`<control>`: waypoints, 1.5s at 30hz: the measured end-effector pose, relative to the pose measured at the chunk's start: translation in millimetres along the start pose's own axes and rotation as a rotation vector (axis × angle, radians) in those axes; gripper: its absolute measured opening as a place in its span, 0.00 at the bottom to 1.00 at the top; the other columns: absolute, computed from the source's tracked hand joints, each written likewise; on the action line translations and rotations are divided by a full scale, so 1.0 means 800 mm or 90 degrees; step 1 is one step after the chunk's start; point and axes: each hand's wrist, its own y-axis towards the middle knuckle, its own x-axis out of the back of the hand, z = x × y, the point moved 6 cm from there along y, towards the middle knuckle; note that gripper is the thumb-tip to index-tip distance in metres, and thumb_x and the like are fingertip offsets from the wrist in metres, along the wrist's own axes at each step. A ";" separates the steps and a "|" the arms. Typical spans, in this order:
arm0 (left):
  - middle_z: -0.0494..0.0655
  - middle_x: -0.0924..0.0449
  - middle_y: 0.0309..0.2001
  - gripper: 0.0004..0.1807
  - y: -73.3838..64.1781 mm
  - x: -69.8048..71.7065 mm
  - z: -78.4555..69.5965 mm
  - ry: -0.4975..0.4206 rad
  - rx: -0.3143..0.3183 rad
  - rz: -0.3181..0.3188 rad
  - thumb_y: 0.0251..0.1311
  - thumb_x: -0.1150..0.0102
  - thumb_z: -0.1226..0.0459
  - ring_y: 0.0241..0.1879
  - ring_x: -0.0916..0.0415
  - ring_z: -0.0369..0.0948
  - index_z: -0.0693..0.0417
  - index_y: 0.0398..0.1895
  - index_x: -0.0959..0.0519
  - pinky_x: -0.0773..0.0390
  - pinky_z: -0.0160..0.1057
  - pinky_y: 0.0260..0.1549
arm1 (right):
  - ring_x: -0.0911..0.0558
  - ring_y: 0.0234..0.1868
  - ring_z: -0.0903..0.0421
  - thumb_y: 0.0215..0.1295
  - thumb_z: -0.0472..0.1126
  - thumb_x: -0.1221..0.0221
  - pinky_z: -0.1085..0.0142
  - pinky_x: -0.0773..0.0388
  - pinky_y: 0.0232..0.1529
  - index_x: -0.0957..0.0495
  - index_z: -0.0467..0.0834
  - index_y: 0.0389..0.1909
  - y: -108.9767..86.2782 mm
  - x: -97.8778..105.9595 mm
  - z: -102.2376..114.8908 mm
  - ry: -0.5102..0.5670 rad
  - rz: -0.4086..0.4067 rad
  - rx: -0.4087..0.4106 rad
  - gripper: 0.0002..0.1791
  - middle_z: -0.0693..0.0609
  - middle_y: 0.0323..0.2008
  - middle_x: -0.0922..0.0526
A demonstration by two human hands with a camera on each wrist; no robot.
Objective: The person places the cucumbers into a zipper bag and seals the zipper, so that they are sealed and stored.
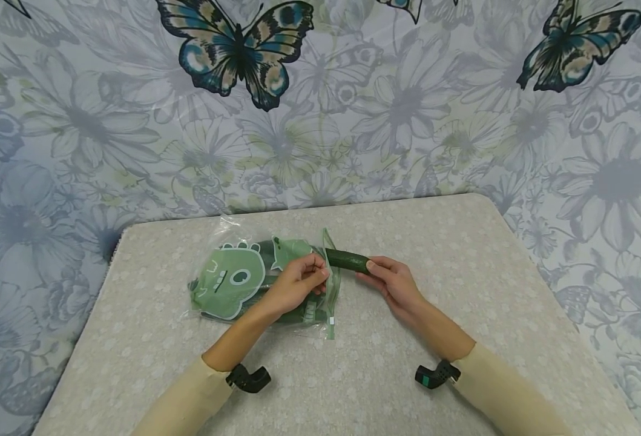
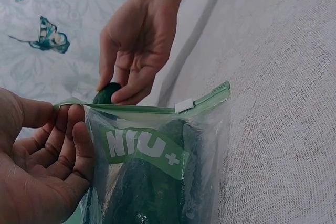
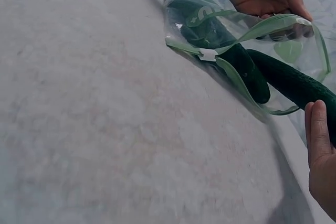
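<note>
A clear zip bag [image 1: 237,278] with a green cartoon print lies on the table, its green-edged mouth to the right. My left hand [image 1: 296,286] pinches the bag's mouth edge between thumb and fingers. In my right hand [image 1: 399,284] is a dark green cucumber [image 1: 348,260], gripped near one end. Its other end points into the mouth, which gapes in the right wrist view. Another cucumber [image 3: 247,72] lies inside, one end close to the opening. The white slider [image 2: 184,105] sits on the green zip strip. The print covers part of the bag's contents.
A pale patterned cloth covers the table [image 1: 462,242]. Behind the table's far edge hangs a curtain [image 1: 407,121] with flowers and butterflies. Black wrist cameras sit on both sleeves, the left camera [image 1: 249,378] and the right camera [image 1: 437,374].
</note>
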 end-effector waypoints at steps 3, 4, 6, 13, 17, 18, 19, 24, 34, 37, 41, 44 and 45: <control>0.58 0.18 0.43 0.08 0.000 0.000 -0.001 0.001 -0.002 0.000 0.82 0.46 0.64 0.39 0.17 0.41 0.62 0.49 0.23 0.14 0.37 0.41 | 0.11 0.54 0.61 0.81 0.32 0.45 0.64 0.15 0.64 0.30 0.23 0.69 0.010 -0.012 -0.003 -0.004 0.001 0.009 0.22 0.42 0.64 0.24; 0.59 0.18 0.43 0.08 0.000 0.000 -0.001 0.001 -0.003 0.000 0.82 0.46 0.64 0.39 0.17 0.41 0.62 0.49 0.23 0.14 0.37 0.41 | 0.11 0.54 0.61 0.81 0.31 0.45 0.63 0.16 0.65 0.31 0.23 0.69 0.013 -0.015 -0.004 -0.007 0.004 0.011 0.23 0.42 0.63 0.24; 0.59 0.18 0.43 0.09 0.001 0.001 -0.001 0.003 -0.002 0.000 0.83 0.46 0.63 0.39 0.16 0.41 0.62 0.49 0.23 0.14 0.37 0.41 | 0.11 0.54 0.61 0.81 0.31 0.45 0.62 0.16 0.66 0.32 0.22 0.71 0.018 -0.022 -0.005 -0.008 0.005 0.011 0.24 0.42 0.63 0.23; 0.56 0.17 0.43 0.09 0.001 0.006 0.000 -0.010 0.007 -0.006 0.82 0.46 0.63 0.38 0.16 0.39 0.62 0.50 0.23 0.13 0.39 0.42 | 0.10 0.55 0.59 0.80 0.32 0.42 0.58 0.18 0.68 0.29 0.26 0.70 0.036 -0.038 -0.005 -0.029 0.022 0.024 0.23 0.43 0.61 0.18; 0.52 0.18 0.42 0.09 0.002 0.010 -0.001 -0.029 0.006 -0.008 0.82 0.46 0.64 0.38 0.16 0.37 0.64 0.50 0.23 0.14 0.37 0.42 | 0.08 0.51 0.58 0.79 0.31 0.42 0.57 0.17 0.67 0.28 0.25 0.69 0.042 -0.044 -0.003 -0.045 0.040 0.043 0.22 0.46 0.53 0.13; 0.51 0.18 0.41 0.09 0.002 0.010 -0.001 -0.033 0.005 -0.007 0.82 0.46 0.64 0.38 0.16 0.37 0.64 0.50 0.23 0.14 0.36 0.42 | 0.09 0.51 0.58 0.80 0.31 0.43 0.58 0.17 0.67 0.29 0.25 0.69 0.043 -0.046 -0.002 -0.046 0.045 0.045 0.23 0.47 0.53 0.12; 0.50 0.18 0.41 0.09 0.002 0.011 -0.001 -0.036 0.004 -0.005 0.82 0.46 0.64 0.38 0.16 0.37 0.64 0.50 0.23 0.14 0.36 0.42 | 0.09 0.51 0.59 0.80 0.31 0.43 0.58 0.17 0.67 0.29 0.24 0.70 0.045 -0.048 -0.003 -0.046 0.052 0.044 0.23 0.48 0.53 0.13; 0.48 0.18 0.40 0.09 0.004 0.008 -0.005 -0.034 -0.001 0.014 0.82 0.46 0.63 0.38 0.17 0.38 0.62 0.50 0.23 0.14 0.36 0.43 | 0.10 0.51 0.62 0.81 0.32 0.44 0.59 0.17 0.67 0.30 0.25 0.71 0.052 -0.057 -0.004 -0.045 0.045 0.035 0.23 0.53 0.51 0.13; 0.44 0.20 0.36 0.08 0.005 0.010 -0.005 -0.085 0.008 0.008 0.82 0.47 0.65 0.36 0.17 0.37 0.64 0.48 0.25 0.15 0.35 0.42 | 0.10 0.42 0.65 0.78 0.34 0.38 0.73 0.13 0.49 0.22 0.34 0.58 0.069 -0.070 -0.018 -0.059 -0.025 0.036 0.14 0.59 0.37 0.10; 0.42 0.20 0.36 0.07 0.005 0.010 -0.001 -0.101 0.021 0.006 0.82 0.48 0.65 0.36 0.17 0.37 0.63 0.49 0.25 0.16 0.35 0.42 | 0.07 0.40 0.59 0.75 0.36 0.34 0.70 0.11 0.47 0.20 0.34 0.53 0.072 -0.065 -0.010 -0.142 -0.035 0.079 0.12 0.53 0.36 0.08; 0.41 0.20 0.36 0.08 0.006 0.011 0.002 -0.112 0.027 0.006 0.82 0.48 0.66 0.36 0.17 0.36 0.64 0.50 0.26 0.16 0.34 0.42 | 0.06 0.37 0.47 0.71 0.39 0.29 0.66 0.10 0.40 0.16 0.34 0.46 0.075 -0.056 0.002 -0.306 -0.037 0.138 0.12 0.41 0.36 0.07; 0.41 0.20 0.36 0.08 0.006 0.011 0.001 -0.111 0.029 0.009 0.82 0.48 0.66 0.36 0.18 0.36 0.65 0.50 0.25 0.16 0.34 0.42 | 0.06 0.34 0.45 0.70 0.41 0.28 0.66 0.10 0.36 0.14 0.36 0.42 0.076 -0.054 0.003 -0.371 -0.028 0.150 0.11 0.38 0.35 0.08; 0.40 0.20 0.36 0.08 0.006 0.011 0.001 -0.110 0.029 0.011 0.82 0.48 0.66 0.36 0.18 0.36 0.64 0.49 0.25 0.16 0.34 0.42 | 0.07 0.33 0.44 0.71 0.42 0.28 0.66 0.10 0.35 0.13 0.36 0.41 0.076 -0.055 0.004 -0.379 -0.025 0.155 0.11 0.38 0.35 0.08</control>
